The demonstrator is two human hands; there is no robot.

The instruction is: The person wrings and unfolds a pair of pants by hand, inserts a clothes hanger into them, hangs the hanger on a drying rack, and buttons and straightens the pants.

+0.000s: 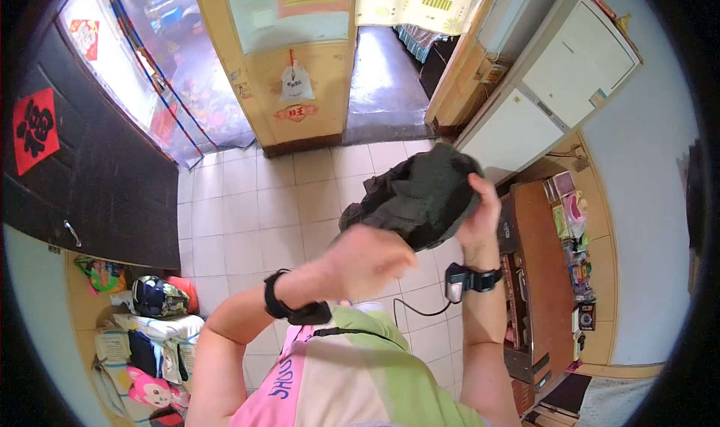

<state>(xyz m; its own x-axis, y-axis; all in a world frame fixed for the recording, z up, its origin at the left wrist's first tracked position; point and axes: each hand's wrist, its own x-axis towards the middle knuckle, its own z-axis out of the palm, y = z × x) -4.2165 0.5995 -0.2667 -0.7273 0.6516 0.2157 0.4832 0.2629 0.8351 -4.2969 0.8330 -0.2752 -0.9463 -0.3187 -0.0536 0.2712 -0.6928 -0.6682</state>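
A crumpled black fabric item (424, 194), soft and folded, is held up in front of me over the tiled floor. My right hand (480, 213) grips its right edge, with the thumb on the near face and the fingers mostly behind it. My left hand (367, 258) is blurred and curled closed, overlapping the item's lower left edge; what is inside its fingers is hidden. A black strap with a small device (459, 281) sits on my right wrist, and a black band (281, 296) is around my left one.
A white refrigerator (540, 97) stands at the upper right, beside a brown wooden cabinet (544, 262) with small goods along its back. To the left is an open dark door (90, 179). Bags and a pink plush toy (150, 388) lie at lower left. A cable (420, 312) hangs from the right wrist device.
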